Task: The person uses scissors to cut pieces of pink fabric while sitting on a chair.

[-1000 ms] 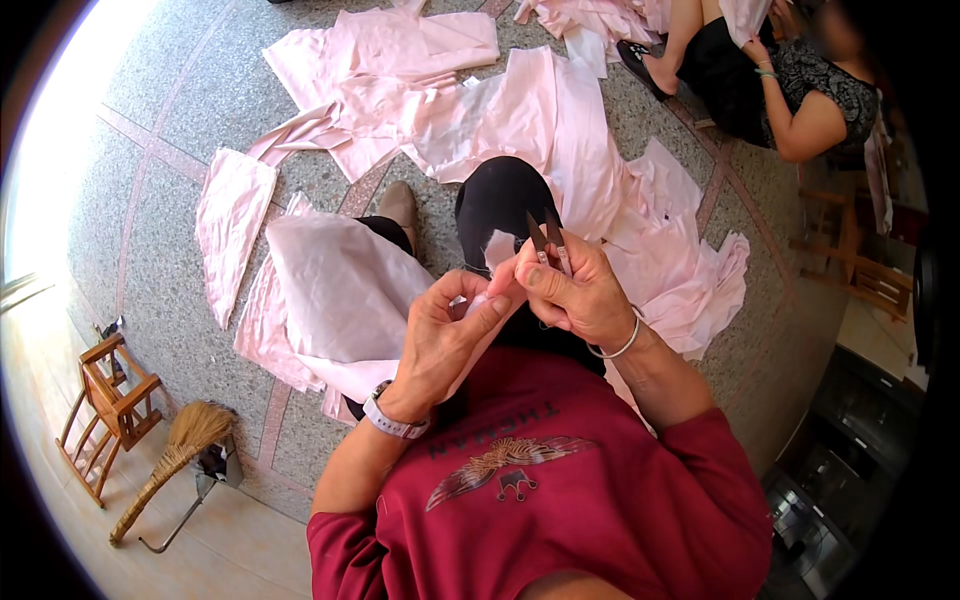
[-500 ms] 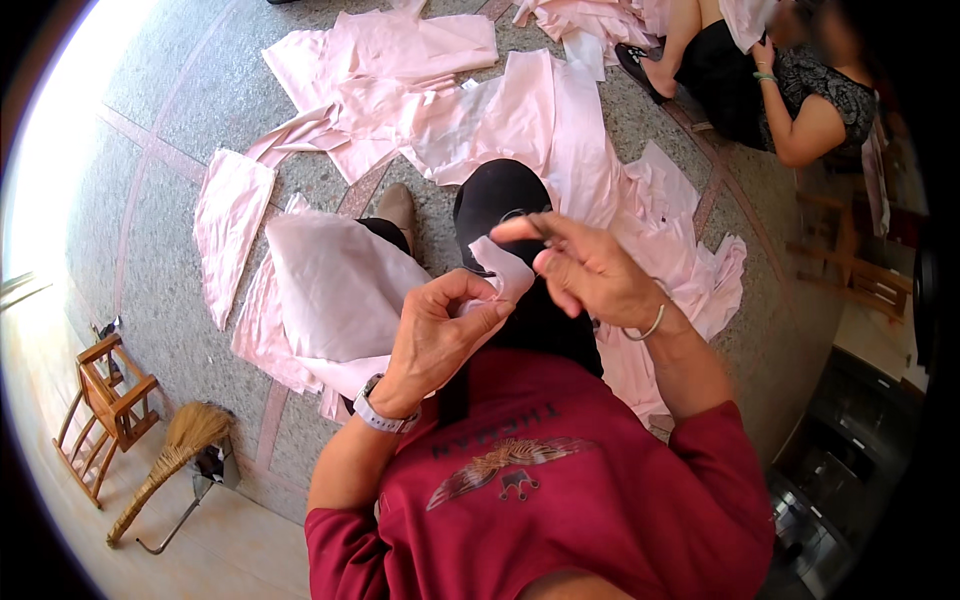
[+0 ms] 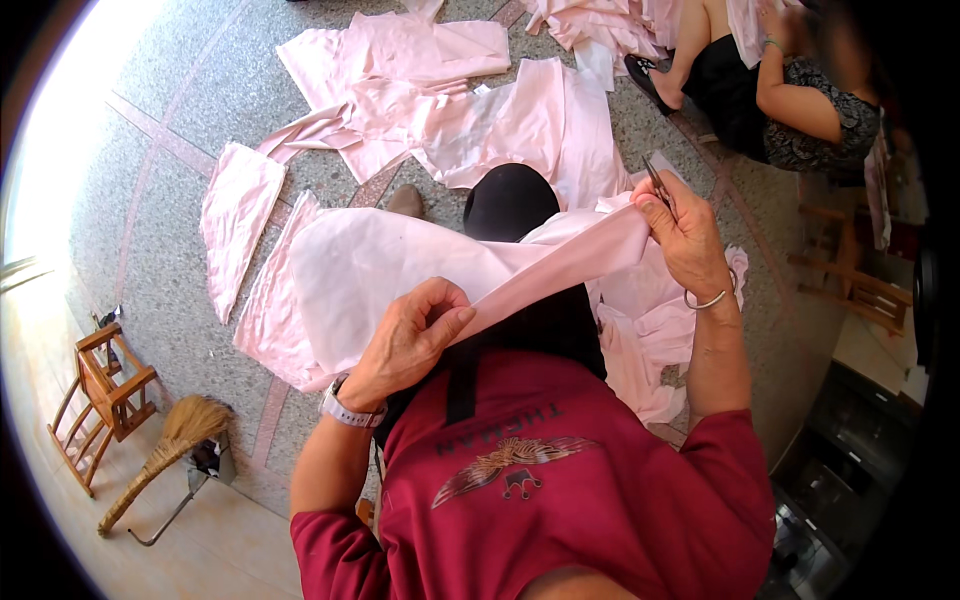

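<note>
A piece of pink cloth [image 3: 390,262] lies across my lap, its front edge drawn out between my two hands. My left hand [image 3: 415,335] is closed on that edge, thumb against the fingers. Farther right, my right hand [image 3: 685,235] pinches the other end of the edge between thumb and fingers. Small dark scissors [image 3: 655,183] also sit in the right hand, points upward; their handles are hidden in the palm. Below the cloth's right part my dark-clothed knee [image 3: 510,200] shows.
More pink cloth pieces [image 3: 540,120] lie spread on the speckled floor [image 3: 180,220] ahead and at both sides. A wooden chair [image 3: 110,395] and a straw broom [image 3: 170,455] are at the left. Another person [image 3: 810,110] sits at the far right, holding pink cloth.
My right hand has moved right and now grips the cloth, with the edge stretched out between the hands. My left hand has shifted slightly left and nearer to me.
</note>
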`<action>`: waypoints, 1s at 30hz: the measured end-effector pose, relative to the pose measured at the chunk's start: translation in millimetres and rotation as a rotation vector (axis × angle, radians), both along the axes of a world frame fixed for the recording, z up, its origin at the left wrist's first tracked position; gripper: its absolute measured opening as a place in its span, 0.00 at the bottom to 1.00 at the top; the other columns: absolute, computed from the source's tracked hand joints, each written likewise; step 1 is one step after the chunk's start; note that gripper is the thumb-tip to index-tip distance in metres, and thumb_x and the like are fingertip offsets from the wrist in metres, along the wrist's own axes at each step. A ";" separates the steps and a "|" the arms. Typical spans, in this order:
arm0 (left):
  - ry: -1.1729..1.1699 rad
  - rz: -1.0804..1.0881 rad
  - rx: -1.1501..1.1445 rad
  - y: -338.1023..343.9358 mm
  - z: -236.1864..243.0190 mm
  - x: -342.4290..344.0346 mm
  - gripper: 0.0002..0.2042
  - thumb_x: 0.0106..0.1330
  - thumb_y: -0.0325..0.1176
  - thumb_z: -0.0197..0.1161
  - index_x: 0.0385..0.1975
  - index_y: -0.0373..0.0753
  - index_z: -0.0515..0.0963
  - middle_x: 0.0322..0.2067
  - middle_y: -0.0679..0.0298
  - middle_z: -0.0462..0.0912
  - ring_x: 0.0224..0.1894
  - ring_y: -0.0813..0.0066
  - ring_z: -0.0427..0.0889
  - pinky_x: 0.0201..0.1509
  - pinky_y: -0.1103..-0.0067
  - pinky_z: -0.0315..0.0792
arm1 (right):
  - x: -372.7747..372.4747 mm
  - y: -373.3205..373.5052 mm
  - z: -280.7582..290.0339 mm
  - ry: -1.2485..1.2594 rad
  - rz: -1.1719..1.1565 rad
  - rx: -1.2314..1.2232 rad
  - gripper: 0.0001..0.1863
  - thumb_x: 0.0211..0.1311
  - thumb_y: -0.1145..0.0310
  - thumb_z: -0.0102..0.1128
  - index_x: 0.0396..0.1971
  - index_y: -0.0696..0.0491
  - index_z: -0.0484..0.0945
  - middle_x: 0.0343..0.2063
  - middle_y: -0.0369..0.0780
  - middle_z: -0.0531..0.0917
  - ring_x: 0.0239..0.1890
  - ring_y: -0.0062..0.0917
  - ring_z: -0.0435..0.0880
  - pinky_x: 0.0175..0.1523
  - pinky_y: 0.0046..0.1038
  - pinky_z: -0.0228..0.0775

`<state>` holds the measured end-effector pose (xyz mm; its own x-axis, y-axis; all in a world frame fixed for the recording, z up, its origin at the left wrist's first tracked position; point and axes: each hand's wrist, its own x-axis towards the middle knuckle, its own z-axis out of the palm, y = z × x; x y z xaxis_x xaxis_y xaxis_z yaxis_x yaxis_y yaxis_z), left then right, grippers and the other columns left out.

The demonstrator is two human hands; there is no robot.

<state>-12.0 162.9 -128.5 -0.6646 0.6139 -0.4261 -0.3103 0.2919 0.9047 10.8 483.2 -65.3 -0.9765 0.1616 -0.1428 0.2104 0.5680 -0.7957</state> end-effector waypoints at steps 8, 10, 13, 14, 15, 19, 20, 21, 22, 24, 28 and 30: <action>-0.249 0.116 0.079 13.4 -33.6 9.4 0.09 0.69 0.33 0.59 0.37 0.33 0.78 0.29 0.72 0.78 0.31 0.88 0.71 0.35 0.86 0.67 | -7.3 -14.4 -42.2 0.090 -0.043 0.131 0.13 0.69 0.65 0.55 0.43 0.61 0.76 0.30 0.41 0.80 0.32 0.20 0.76 0.39 0.26 0.69; -0.352 0.164 0.126 10.6 -30.0 11.2 0.09 0.69 0.33 0.60 0.39 0.33 0.79 0.31 0.72 0.80 0.33 0.89 0.74 0.37 0.88 0.69 | 1.0 -45.7 -24.7 -0.128 0.024 -0.172 0.14 0.69 0.65 0.55 0.45 0.60 0.76 0.31 0.40 0.80 0.33 0.21 0.77 0.40 0.26 0.70; -0.471 0.224 0.177 10.9 -22.3 15.2 0.10 0.69 0.33 0.60 0.40 0.32 0.80 0.32 0.69 0.82 0.34 0.87 0.76 0.39 0.87 0.71 | 24.0 -82.1 -13.5 -0.427 0.177 -0.476 0.12 0.71 0.67 0.53 0.45 0.60 0.76 0.27 0.37 0.80 0.28 0.18 0.75 0.36 0.22 0.68; -0.487 0.260 0.188 11.5 -20.0 17.5 0.10 0.69 0.33 0.60 0.40 0.32 0.81 0.32 0.69 0.82 0.34 0.86 0.77 0.39 0.86 0.71 | 30.5 -92.6 -12.9 -0.505 0.199 -0.552 0.12 0.71 0.67 0.52 0.44 0.60 0.76 0.25 0.36 0.79 0.27 0.17 0.74 0.34 0.21 0.68; -0.502 0.296 0.198 11.7 -18.5 19.4 0.10 0.69 0.33 0.60 0.40 0.31 0.81 0.32 0.68 0.83 0.34 0.85 0.77 0.38 0.86 0.72 | 34.2 -98.8 -13.4 -0.574 0.202 -0.603 0.12 0.71 0.68 0.51 0.43 0.60 0.76 0.23 0.36 0.79 0.25 0.15 0.74 0.32 0.20 0.67; -0.627 0.343 0.246 8.8 -16.5 24.4 0.10 0.68 0.33 0.61 0.40 0.31 0.81 0.33 0.66 0.84 0.34 0.84 0.79 0.39 0.86 0.73 | 42.7 -107.2 -21.4 -0.593 0.212 -0.556 0.12 0.71 0.68 0.48 0.43 0.61 0.76 0.18 0.37 0.79 0.22 0.17 0.76 0.31 0.22 0.69; -0.634 0.351 0.263 8.7 -17.0 25.9 0.10 0.68 0.33 0.61 0.40 0.31 0.81 0.33 0.65 0.84 0.34 0.83 0.79 0.39 0.85 0.73 | 42.8 -107.5 -21.2 -0.582 0.227 -0.539 0.13 0.71 0.68 0.47 0.43 0.61 0.76 0.18 0.37 0.79 0.21 0.17 0.76 0.31 0.22 0.69; -0.641 0.357 0.281 8.6 -17.4 27.1 0.10 0.68 0.33 0.62 0.40 0.31 0.81 0.33 0.65 0.84 0.34 0.83 0.80 0.39 0.85 0.73 | 43.1 -107.5 -20.6 -0.571 0.242 -0.521 0.13 0.71 0.68 0.47 0.43 0.61 0.75 0.18 0.37 0.79 0.21 0.18 0.77 0.31 0.23 0.69; -0.668 0.371 0.296 8.4 -16.9 27.8 0.10 0.68 0.33 0.62 0.39 0.31 0.81 0.33 0.64 0.84 0.34 0.82 0.80 0.39 0.85 0.74 | 43.5 -107.3 -20.4 -0.559 0.256 -0.503 0.13 0.70 0.68 0.47 0.44 0.61 0.75 0.18 0.38 0.79 0.21 0.18 0.77 0.31 0.23 0.70; -0.718 0.397 0.327 8.6 -14.7 27.9 0.10 0.67 0.33 0.62 0.38 0.31 0.81 0.34 0.63 0.84 0.33 0.81 0.81 0.39 0.84 0.75 | 44.4 -105.9 -22.5 -0.544 0.270 -0.512 0.14 0.71 0.68 0.46 0.46 0.61 0.75 0.17 0.37 0.78 0.20 0.16 0.75 0.30 0.21 0.67; -0.744 0.401 0.322 6.7 -15.5 28.7 0.10 0.67 0.33 0.62 0.38 0.31 0.81 0.34 0.62 0.84 0.34 0.80 0.81 0.39 0.83 0.76 | 41.9 -105.8 -18.9 -0.547 0.269 -0.525 0.15 0.71 0.68 0.46 0.48 0.62 0.75 0.18 0.36 0.78 0.20 0.15 0.75 0.29 0.20 0.66; -0.754 0.401 0.324 6.1 -15.2 28.6 0.10 0.67 0.33 0.62 0.38 0.31 0.81 0.34 0.62 0.84 0.34 0.80 0.81 0.39 0.83 0.76 | 39.4 -105.0 -16.3 -0.563 0.280 -0.524 0.15 0.70 0.68 0.47 0.48 0.62 0.75 0.18 0.36 0.78 0.21 0.15 0.76 0.30 0.20 0.67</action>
